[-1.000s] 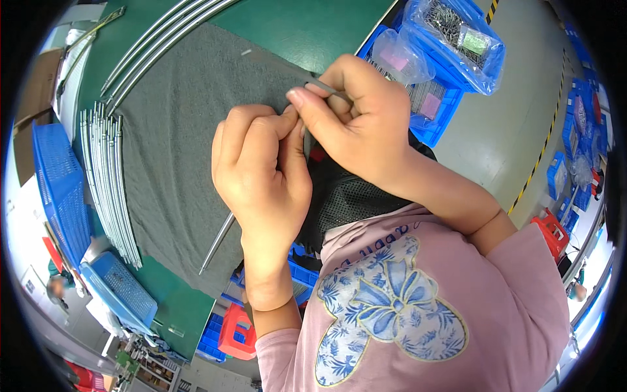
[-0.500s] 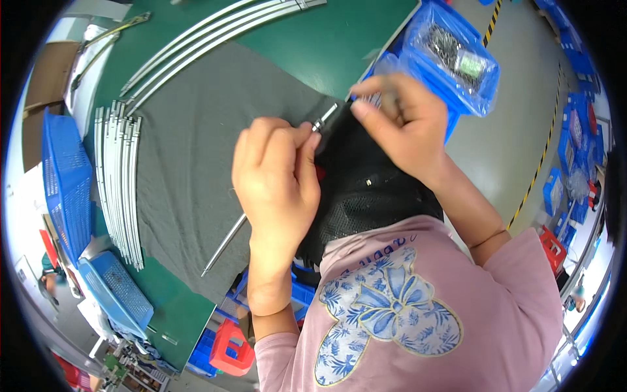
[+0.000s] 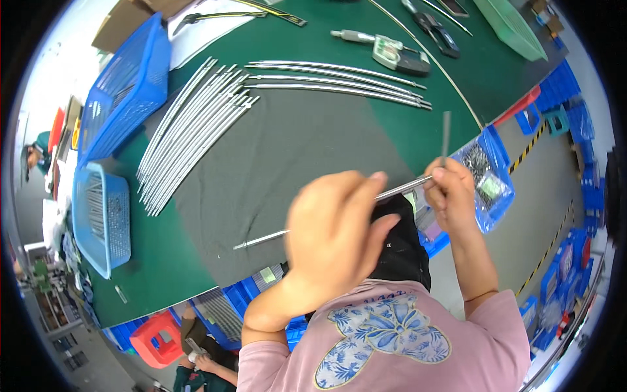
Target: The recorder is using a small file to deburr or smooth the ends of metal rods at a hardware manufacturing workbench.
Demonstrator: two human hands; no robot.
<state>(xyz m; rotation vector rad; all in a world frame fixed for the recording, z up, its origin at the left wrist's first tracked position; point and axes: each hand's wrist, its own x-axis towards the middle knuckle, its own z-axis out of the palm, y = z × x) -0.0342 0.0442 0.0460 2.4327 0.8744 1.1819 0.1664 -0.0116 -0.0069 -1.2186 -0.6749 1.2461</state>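
Observation:
A slim metal rod (image 3: 261, 240) slants up to the right across my lap and the near edge of the grey cloth (image 3: 294, 150). My right hand (image 3: 452, 196) pinches its upper right end. From those same fingers a thin grey strip (image 3: 446, 134) sticks upward; what kind of thing it is I cannot make out. My left hand (image 3: 330, 238), slightly blurred, lies over the rod's middle with thumb and forefinger spread apart. The rod's middle stretch is hidden behind it. A bundle of similar rods (image 3: 196, 137) rests on the cloth's far left, with several more rods (image 3: 339, 81) beyond.
Blue baskets (image 3: 134, 98) and a light blue basket of rods (image 3: 103, 215) stand at the left. A micrometer (image 3: 395, 52), a caliper (image 3: 434, 26) and a green tray (image 3: 513, 29) are at the back. A blue bin with small metal parts (image 3: 486, 176) sits beside my right hand.
The view has swung, bringing in the measuring tools. My left fingers have spread from their grip on the rod. My right hand has come to the rod's end and now holds the grey strip.

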